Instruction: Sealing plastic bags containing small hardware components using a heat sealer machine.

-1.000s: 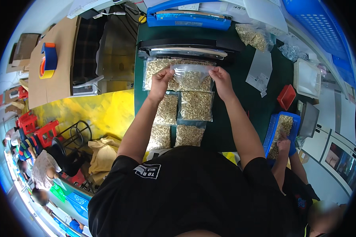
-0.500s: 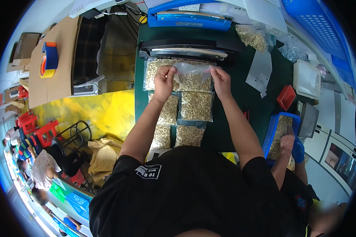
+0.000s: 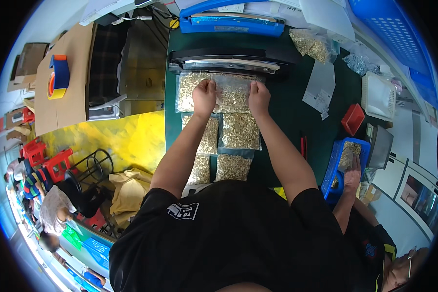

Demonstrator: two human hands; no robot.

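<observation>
Both upper corners of one clear bag [image 3: 232, 97] filled with pale tan, chopped pieces are pinched: the left hand [image 3: 204, 97] grips the left corner between thumb and fingers, and the right hand [image 3: 259, 99] grips the right corner in the same way. That bag lies at the far end of a double column of filled bags on the dark green bench [image 3: 286, 90], its upper edge close to a long black machine [image 3: 224, 62] that stands crosswise just beyond it; whether the edge touches the machine I cannot tell. Beside it on the left lies another filled bag [image 3: 186, 92], partly behind the left hand. Nearer the body sit four more, in pairs: a middle right bag [image 3: 241, 132], a middle left bag [image 3: 208, 136] partly covered by the left forearm, a near right bag [image 3: 233, 168] and a near left bag [image 3: 199, 169]. Beyond the black machine stands a long blue machine [image 3: 231, 25]. Toward the right of the bench are a clear bag of similar pieces [image 3: 310, 46], a white sheet [image 3: 319, 85], a small red tray [image 3: 352, 119] and a white basket [image 3: 378, 100]. At the right edge, a co-worker's hand [image 3: 351, 176] reaches into a blue basket [image 3: 331, 163] holding similar pieces.
</observation>
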